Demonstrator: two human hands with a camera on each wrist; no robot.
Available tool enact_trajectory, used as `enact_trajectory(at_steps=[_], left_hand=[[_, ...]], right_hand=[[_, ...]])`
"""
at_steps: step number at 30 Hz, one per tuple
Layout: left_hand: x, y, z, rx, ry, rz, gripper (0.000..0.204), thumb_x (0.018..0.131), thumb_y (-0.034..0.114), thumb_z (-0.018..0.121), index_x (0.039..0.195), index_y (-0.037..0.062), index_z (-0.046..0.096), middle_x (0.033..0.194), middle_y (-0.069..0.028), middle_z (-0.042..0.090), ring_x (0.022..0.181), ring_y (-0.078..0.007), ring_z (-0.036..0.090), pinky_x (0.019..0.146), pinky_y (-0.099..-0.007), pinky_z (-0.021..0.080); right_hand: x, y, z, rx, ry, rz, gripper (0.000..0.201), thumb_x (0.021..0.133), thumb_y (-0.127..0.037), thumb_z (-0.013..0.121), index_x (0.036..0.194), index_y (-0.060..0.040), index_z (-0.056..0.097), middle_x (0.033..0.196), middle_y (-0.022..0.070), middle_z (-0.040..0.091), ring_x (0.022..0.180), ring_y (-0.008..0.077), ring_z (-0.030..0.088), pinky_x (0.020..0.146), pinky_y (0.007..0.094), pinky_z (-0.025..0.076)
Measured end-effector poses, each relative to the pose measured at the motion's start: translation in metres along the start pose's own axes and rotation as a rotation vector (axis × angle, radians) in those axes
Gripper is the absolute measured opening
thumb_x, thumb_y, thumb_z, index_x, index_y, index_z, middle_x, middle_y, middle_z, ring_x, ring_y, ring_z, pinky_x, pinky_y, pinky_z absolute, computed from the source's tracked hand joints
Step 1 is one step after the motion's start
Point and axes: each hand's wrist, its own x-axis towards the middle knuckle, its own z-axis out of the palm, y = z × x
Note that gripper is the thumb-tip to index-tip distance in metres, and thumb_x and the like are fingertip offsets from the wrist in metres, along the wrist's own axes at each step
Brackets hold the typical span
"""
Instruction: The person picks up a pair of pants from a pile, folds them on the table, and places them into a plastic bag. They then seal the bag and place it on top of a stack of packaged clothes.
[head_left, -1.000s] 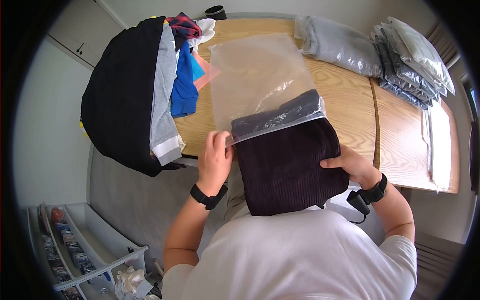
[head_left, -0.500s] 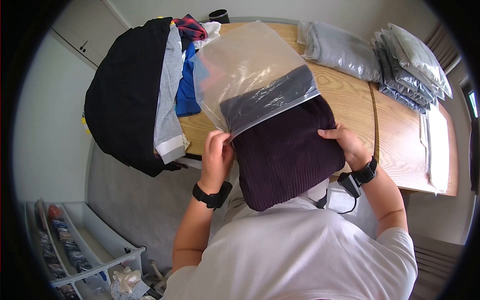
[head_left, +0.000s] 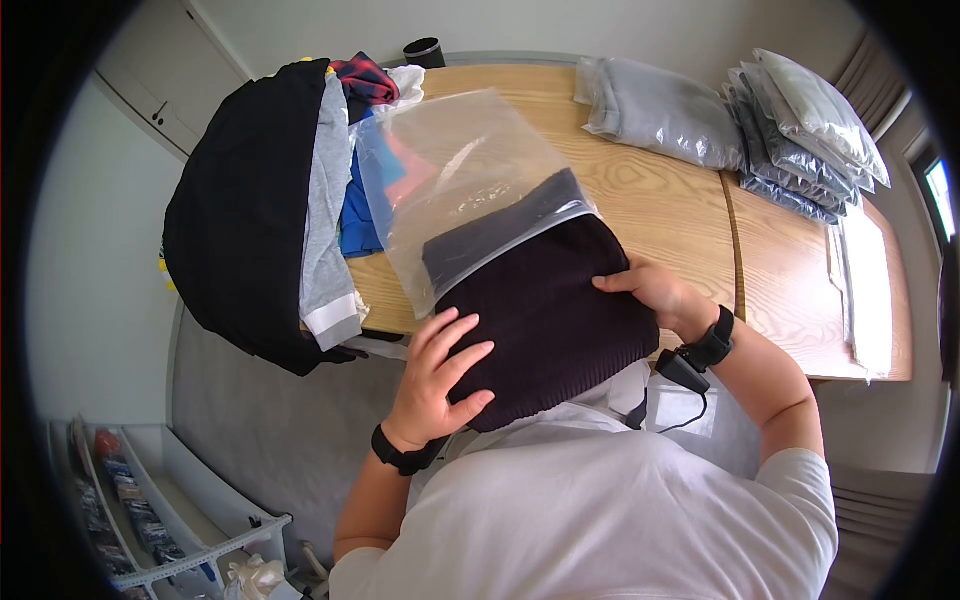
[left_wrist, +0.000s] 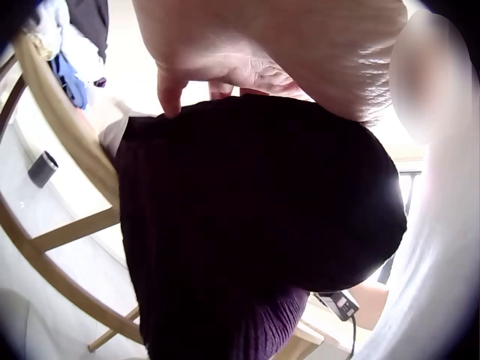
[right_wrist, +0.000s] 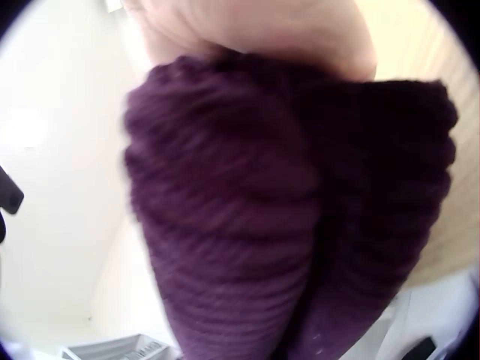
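A folded dark purple ribbed garment (head_left: 545, 325) lies between my hands, its far end inside a clear plastic bag (head_left: 465, 140). The bag's pale mouth strip crosses the garment at a slant. My left hand (head_left: 430, 385) rests on the garment's left side with fingers spread. At the right edge my right hand (head_left: 665, 295) grips the garment, thumb on top and the other fingers hidden below. From underneath, the left wrist view shows the dark folded cloth (left_wrist: 247, 195) under my palm. Its thick ribbed folds (right_wrist: 225, 187) fill the right wrist view.
On the left is a heap of clothes with a black garment (head_left: 240, 220) over it. Bagged clothes (head_left: 660, 115) and a stack of packed bags (head_left: 800, 130) stand on the wooden table (head_left: 650, 200) at back right. White sheets (head_left: 865, 290) lie at its right edge.
My left hand has let go of the bag's mouth corner and moved onto the garment's left side, fingers spread. Bag and garment have shifted left, tilted. My right hand keeps its grip.
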Motion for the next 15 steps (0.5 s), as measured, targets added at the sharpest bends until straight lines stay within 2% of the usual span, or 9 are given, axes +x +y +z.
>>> enact_trajectory(at_steps=[1,3,4,6,7,9,10,13,15], left_hand=[[-0.009,-0.003,0.005,-0.021,-0.014,-0.018,0.043,0.080,0.031,0.067,0.117,0.0098,0.061,0.132,-0.0138,0.051,0.123,-0.0344,0.043,0.103,-0.0477,0.033],[-0.010,-0.004,0.003,-0.033,-0.031,-0.032,0.045,0.080,0.034,0.067,0.117,0.0100,0.062,0.132,-0.0138,0.051,0.122,-0.0336,0.044,0.102,-0.0480,0.034],[-0.010,-0.004,-0.001,0.077,-0.064,-0.018,0.044,0.080,0.033,0.067,0.117,0.0099,0.062,0.132,-0.0138,0.050,0.121,-0.0328,0.044,0.101,-0.0478,0.035],[0.006,0.005,-0.016,0.194,-0.076,-0.016,0.038,0.082,0.025,0.066,0.115,0.0073,0.064,0.133,-0.0140,0.050,0.120,-0.0339,0.045,0.101,-0.0463,0.035],[0.020,0.009,-0.024,0.213,-0.080,-0.031,0.038,0.082,0.022,0.065,0.116,0.0067,0.063,0.133,-0.0144,0.050,0.120,-0.0341,0.045,0.101,-0.0453,0.035],[0.056,0.016,-0.039,0.252,-0.121,-0.035,0.039,0.082,0.014,0.064,0.120,0.0054,0.060,0.132,-0.0156,0.049,0.118,-0.0353,0.045,0.100,-0.0422,0.037],[0.072,0.018,-0.044,0.287,-0.185,-0.044,0.042,0.081,0.012,0.064,0.123,0.0064,0.058,0.132,-0.0155,0.048,0.115,-0.0335,0.047,0.098,-0.0413,0.039],[0.104,0.000,-0.039,0.413,-0.261,0.042,0.042,0.082,0.010,0.063,0.123,0.0081,0.058,0.132,-0.0146,0.048,0.108,-0.0307,0.052,0.092,-0.0401,0.044],[0.116,-0.020,-0.023,0.639,-0.338,0.152,0.046,0.080,0.007,0.062,0.126,0.0112,0.056,0.134,-0.0135,0.048,0.098,-0.0273,0.057,0.083,-0.0374,0.049]], right_hand=[[0.003,0.000,0.001,0.004,-0.001,-0.003,0.043,0.086,-0.004,0.060,0.128,0.0005,0.051,0.116,0.0141,0.063,0.103,0.0232,0.062,0.093,0.0346,0.049],[0.016,-0.002,-0.001,-0.153,-0.111,-0.070,0.043,0.087,-0.003,0.059,0.128,0.0015,0.050,0.118,0.0141,0.061,0.106,0.0225,0.060,0.094,0.0339,0.048],[0.024,-0.002,-0.003,-0.148,-0.113,-0.078,0.043,0.087,-0.003,0.059,0.128,0.0015,0.050,0.118,0.0141,0.061,0.106,0.0225,0.060,0.094,0.0339,0.048],[0.037,0.000,-0.004,-0.104,-0.014,0.137,0.043,0.087,-0.002,0.058,0.129,0.0031,0.048,0.116,0.0149,0.061,0.105,0.0231,0.060,0.093,0.0340,0.048],[0.037,-0.001,0.000,-0.108,-0.017,0.135,0.043,0.087,-0.002,0.058,0.129,0.0031,0.048,0.116,0.0149,0.061,0.105,0.0231,0.060,0.093,0.0340,0.048],[0.034,-0.004,0.008,-0.222,0.007,0.012,0.043,0.087,-0.002,0.058,0.128,0.0044,0.048,0.115,0.0163,0.061,0.103,0.0242,0.061,0.092,0.0342,0.049],[0.032,-0.006,0.010,-0.228,0.004,0.014,0.043,0.087,-0.002,0.058,0.128,0.0044,0.048,0.115,0.0163,0.061,0.103,0.0242,0.061,0.092,0.0342,0.049],[0.031,-0.009,0.014,-0.226,-0.024,-0.027,0.043,0.087,-0.002,0.058,0.127,0.0058,0.047,0.114,0.0172,0.061,0.100,0.0247,0.062,0.090,0.0344,0.050],[0.032,-0.006,0.012,-0.206,-0.062,-0.078,0.042,0.087,-0.003,0.059,0.127,0.0063,0.048,0.113,0.0172,0.062,0.098,0.0245,0.063,0.088,0.0346,0.051]])
